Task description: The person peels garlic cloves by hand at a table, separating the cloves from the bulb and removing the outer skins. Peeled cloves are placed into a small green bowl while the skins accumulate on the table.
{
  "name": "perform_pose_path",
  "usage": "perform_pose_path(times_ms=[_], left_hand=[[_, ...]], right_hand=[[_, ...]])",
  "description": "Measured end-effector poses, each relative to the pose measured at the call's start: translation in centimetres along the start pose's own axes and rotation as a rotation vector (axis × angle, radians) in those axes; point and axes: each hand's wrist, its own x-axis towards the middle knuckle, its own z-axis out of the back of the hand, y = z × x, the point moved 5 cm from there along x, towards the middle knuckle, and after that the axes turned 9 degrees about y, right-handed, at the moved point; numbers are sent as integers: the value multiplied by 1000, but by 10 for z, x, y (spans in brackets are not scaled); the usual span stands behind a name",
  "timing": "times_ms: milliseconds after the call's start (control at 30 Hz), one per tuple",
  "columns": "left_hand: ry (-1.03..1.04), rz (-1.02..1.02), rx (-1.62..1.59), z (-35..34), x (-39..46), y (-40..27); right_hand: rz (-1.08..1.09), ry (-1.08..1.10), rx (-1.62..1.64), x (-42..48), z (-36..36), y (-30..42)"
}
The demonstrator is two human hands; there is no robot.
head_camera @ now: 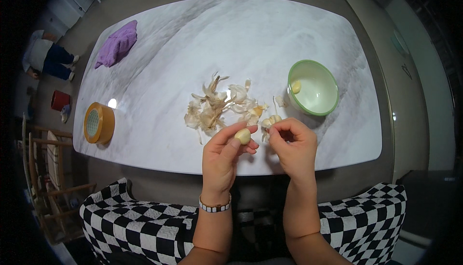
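A peeled garlic clove (242,136) is pinched between the thumb and fingers of my left hand (223,150), above the near part of the table. Thumb and forefinger meet on my right hand (293,143), just right of the clove; whether a shred of skin is caught between them is too small to tell. Right behind those fingertips lies a partial garlic bulb (272,121), its lower side partly hidden. Beyond my left hand is a heap of papery garlic skins and dry stalks (213,107). One pale clove (296,87) rests inside the green-rimmed bowl (318,100).
On the marble-patterned table (162,84) are a roll of tan packing tape (100,123) at left and a purple cloth (117,44) at far left. A checkered-covered seat (141,221) is on my side. Another person (50,55) stands beyond the left edge, near a wooden chair (54,160).
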Motion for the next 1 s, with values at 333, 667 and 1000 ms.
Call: perform_pose_path(times_ms=[333,667,1000], left_hand=[[-69,42,46,4,-2,4],[-25,-24,93,-3,-4,0],[33,-31,117,-5,-5,-5]], right_hand=[[135,113,-33,-2,-14,16],[-60,235,221,-2,-16,8],[-169,318,424,-3,-17,1]])
